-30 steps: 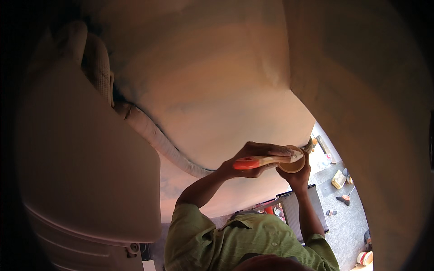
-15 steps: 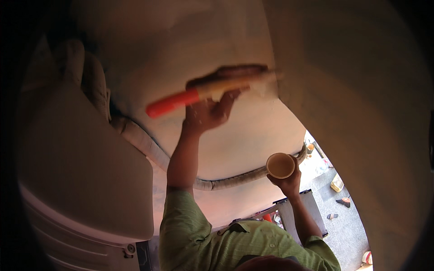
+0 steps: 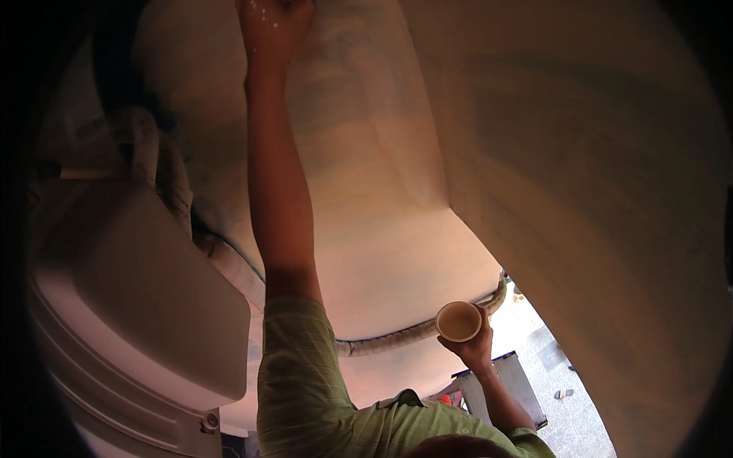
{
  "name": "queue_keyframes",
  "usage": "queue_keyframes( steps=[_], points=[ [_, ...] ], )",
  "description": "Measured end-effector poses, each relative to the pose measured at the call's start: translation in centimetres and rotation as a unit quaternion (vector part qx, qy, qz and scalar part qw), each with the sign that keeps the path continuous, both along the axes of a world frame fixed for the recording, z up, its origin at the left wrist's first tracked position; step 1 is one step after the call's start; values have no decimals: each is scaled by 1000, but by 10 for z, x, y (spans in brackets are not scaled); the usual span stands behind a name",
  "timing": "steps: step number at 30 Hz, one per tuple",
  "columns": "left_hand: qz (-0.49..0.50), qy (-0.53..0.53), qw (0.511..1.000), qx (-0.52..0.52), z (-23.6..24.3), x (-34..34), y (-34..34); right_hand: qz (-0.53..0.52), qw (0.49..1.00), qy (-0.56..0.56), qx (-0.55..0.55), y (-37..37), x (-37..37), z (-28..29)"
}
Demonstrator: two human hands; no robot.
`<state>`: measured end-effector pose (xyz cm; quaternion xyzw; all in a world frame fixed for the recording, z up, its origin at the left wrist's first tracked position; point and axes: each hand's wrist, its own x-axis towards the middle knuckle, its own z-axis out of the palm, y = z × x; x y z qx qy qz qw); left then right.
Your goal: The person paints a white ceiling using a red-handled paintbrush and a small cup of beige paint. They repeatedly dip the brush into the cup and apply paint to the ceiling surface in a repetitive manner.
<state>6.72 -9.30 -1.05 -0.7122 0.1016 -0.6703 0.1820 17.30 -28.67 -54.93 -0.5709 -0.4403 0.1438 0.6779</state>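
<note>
My left hand (image 3: 273, 27) is raised to the upper edge of the head view, against the pale, patchy wall (image 3: 351, 153). White specks dot its back. Its fingers are mostly cut off by the edge, and the brush seen earlier does not show. At lower right, my right hand (image 3: 475, 351) is closed around a round, cream-coloured cup (image 3: 459, 321). The cup's open mouth shows a beige inside; whether it contains liquid is unclear.
A ribbed pipe (image 3: 397, 338) bends along the wall's lower edge. A white casing (image 3: 153, 305) fills the left side. On the right is another wall surface (image 3: 580, 191). Far below are a grey platform (image 3: 519, 389) and a sandal (image 3: 563, 394) on the floor.
My left hand, earlier gripping a brush with a red and yellow handle mid-view, has risen to the upper edge. The cup and my right hand appear slightly lower and further left.
</note>
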Motion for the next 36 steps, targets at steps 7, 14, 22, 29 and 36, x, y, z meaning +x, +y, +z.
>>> queue_keyframes(
  steps=[7, 14, 22, 29, 36],
  points=[
    [131, -70, 985, -91, -62, -41, -9, 1, 1000, 28, 1, -8, -3, -10],
    [138, -172, 972, 76, -157, -79, 51, 29, 999, 16, -18, -5, -2, -20],
    [561, -262, 781, 85, -212, -146, 87, 80, 996, 19, -32, -3, -8, -21],
    [447, -273, 844, 112, -185, -132, 97, 93, 994, 42, -23, -1, -15, -14],
    [219, -288, 932, 35, -187, -12, 77, 68, 995, 54, -55, -5, -15, -28]
  ],
)
